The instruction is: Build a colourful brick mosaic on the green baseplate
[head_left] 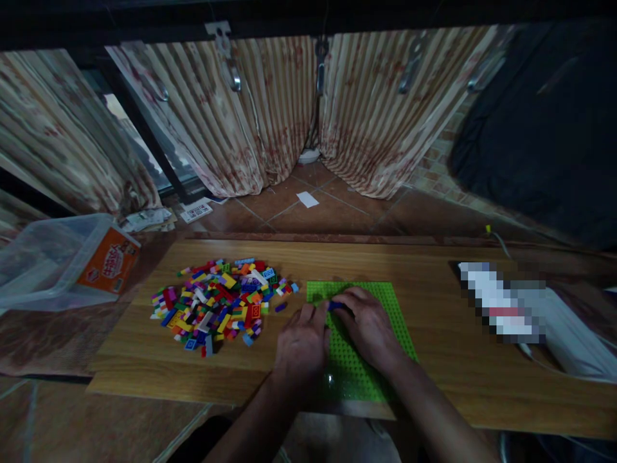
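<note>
While right fingers (350,302) pinch a half-hidden blue brick (333,307), I cannot tell whether left fingers (308,313) clamp it.

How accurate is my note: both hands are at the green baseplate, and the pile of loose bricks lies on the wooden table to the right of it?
One side is wrong: the head view shows the pile of loose bricks to the left of the green baseplate. The left hand and right hand are indeed at it.
</note>
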Tool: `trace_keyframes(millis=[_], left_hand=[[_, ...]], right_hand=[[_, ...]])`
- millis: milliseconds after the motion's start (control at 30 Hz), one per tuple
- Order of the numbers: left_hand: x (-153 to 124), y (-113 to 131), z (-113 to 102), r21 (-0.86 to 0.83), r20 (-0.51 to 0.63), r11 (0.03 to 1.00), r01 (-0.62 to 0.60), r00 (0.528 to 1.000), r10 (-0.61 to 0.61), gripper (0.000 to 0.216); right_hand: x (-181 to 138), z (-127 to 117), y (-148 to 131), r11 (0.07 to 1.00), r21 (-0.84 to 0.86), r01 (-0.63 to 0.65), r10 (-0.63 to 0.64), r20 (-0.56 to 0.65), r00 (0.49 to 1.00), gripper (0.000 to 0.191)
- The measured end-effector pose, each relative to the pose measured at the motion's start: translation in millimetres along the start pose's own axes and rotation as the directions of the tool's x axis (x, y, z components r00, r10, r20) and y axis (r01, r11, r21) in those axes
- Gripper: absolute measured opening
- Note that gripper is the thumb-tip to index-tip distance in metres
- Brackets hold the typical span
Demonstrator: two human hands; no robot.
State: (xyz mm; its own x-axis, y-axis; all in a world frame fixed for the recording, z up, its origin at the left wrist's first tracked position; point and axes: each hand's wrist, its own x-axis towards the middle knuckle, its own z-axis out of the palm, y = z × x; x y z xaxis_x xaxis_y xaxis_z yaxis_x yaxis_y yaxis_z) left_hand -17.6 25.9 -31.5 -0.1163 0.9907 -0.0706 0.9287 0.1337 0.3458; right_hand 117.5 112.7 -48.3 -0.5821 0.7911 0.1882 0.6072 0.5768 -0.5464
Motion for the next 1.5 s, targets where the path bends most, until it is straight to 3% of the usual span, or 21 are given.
trace_keyframes(millis=[367,600,733,1000,1500], left_hand=[[0.1,0.3,2.8,0.004,-0.025,0.999,0.04,0.999,-0.04,0.049],[-1.4,0.7,2.3,-0.012,-0.036,0.999,0.049,0.998,-0.049,0.049],[-0.9,0.9,1.2,-0.024,-0.013,0.998,0.056,0.998,-0.057,0.049],[0.4,0.7,-1.2,-0.06,0.029,0.996,0.068,0.997,-0.067,0.049],[-0.7,-1.6,-0.3,-0.121,0.007,0.99,0.066,0.998,-0.066,0.05]], right_hand=[[0.9,3.6,-0.4,0.992,0.129,-0.008,0.008,0.006,1.0,0.016],[5.3,-3.5,2.8,0.99,0.138,-0.002,-0.004,0.047,0.999,0.015],[3.9,-8.0,6.9,0.984,0.18,0.017,-0.02,0.013,1.0,0.016],[-2.4,-11.4,13.2,0.988,0.153,-0.024,0.022,0.014,1.0,0.014],[-1.8,-11.8,13.9,0.987,0.162,0.0,-0.005,0.029,1.0,0.016]])
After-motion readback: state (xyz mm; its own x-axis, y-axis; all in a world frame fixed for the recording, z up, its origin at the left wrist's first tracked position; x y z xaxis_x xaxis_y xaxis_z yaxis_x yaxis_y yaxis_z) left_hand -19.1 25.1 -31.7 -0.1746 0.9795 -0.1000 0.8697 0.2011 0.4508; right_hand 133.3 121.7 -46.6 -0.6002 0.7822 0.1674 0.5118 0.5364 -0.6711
